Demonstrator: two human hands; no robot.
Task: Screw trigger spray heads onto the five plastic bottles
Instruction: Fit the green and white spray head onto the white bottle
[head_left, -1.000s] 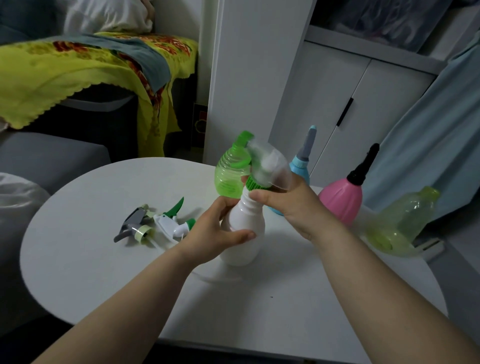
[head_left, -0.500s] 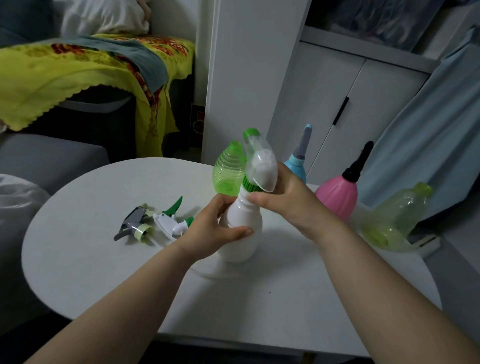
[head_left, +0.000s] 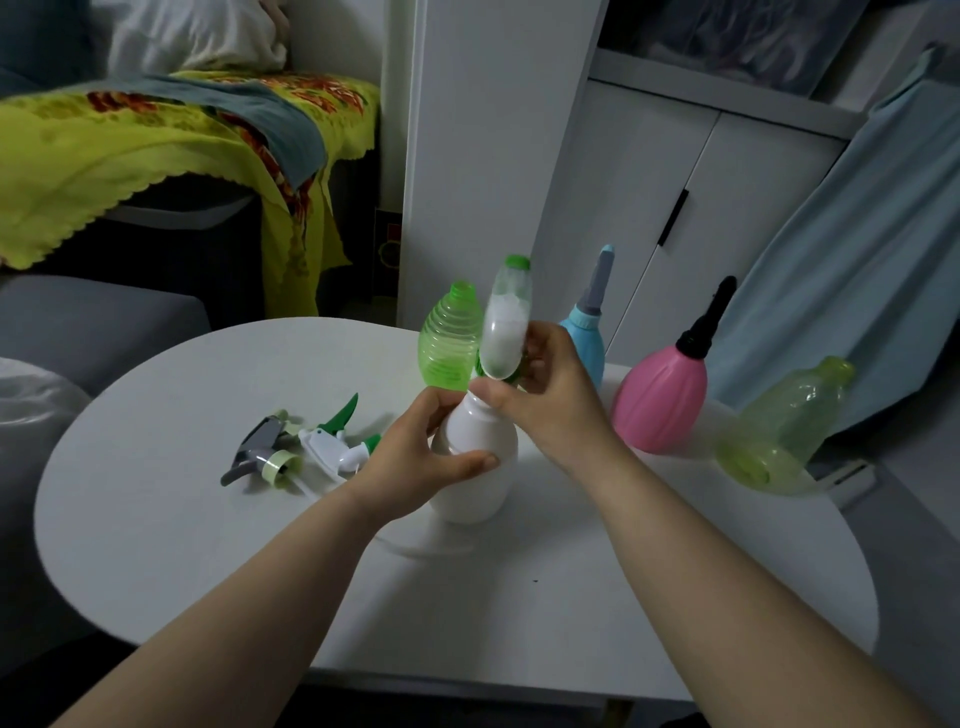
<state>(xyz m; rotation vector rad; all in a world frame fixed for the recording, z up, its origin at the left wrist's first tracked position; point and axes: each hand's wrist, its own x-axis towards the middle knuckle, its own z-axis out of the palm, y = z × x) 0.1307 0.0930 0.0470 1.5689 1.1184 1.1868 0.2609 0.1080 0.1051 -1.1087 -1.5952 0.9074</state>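
- round white table, fills the lower middle
- grey sofa off table's left edge
- yellow floral cloth with grey-blue towel on it, beyond far left edge
- white cabinet, black handle, past far edge
- light blue fabric hanging off far right edge

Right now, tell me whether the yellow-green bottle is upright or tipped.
Tipped. The yellow-green bottle leans at the table's right edge, its neck pointing up and right.
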